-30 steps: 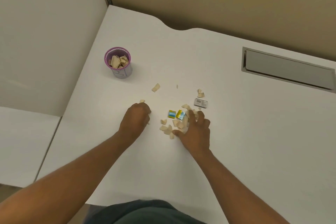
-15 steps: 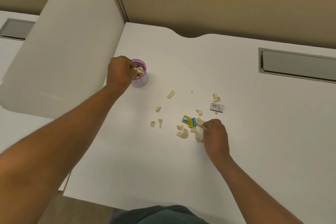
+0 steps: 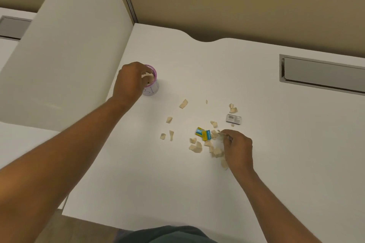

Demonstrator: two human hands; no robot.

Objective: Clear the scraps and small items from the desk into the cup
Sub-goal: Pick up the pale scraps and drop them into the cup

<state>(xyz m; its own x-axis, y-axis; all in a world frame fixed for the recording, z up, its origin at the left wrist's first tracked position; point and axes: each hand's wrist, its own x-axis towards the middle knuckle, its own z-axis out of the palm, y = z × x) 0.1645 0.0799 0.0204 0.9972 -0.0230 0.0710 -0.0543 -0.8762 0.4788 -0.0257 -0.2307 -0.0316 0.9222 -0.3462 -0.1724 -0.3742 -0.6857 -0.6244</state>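
Observation:
A purple-rimmed cup (image 3: 153,89) stands at the desk's left side with beige scraps in it. My left hand (image 3: 129,81) hovers over its rim, fingers curled around scraps at the mouth. Several beige paper scraps (image 3: 195,147) lie scattered mid-desk. Two small blue-and-yellow packets (image 3: 203,133) lie among them, and a small grey box with a barcode (image 3: 233,118) sits to their right. My right hand (image 3: 237,149) rests on the scraps by the packets, fingertips pinched on a pale scrap.
A white partition (image 3: 65,61) rises directly left of the cup. A grey recessed cable tray (image 3: 324,75) sits at the desk's back right. The white desk (image 3: 296,154) has a notched back edge against a tan wall.
My left hand lifted from the scrap pile and moved left to the cup. My right hand stayed on the pile and closed its fingers on a scrap. The camera view shifted left.

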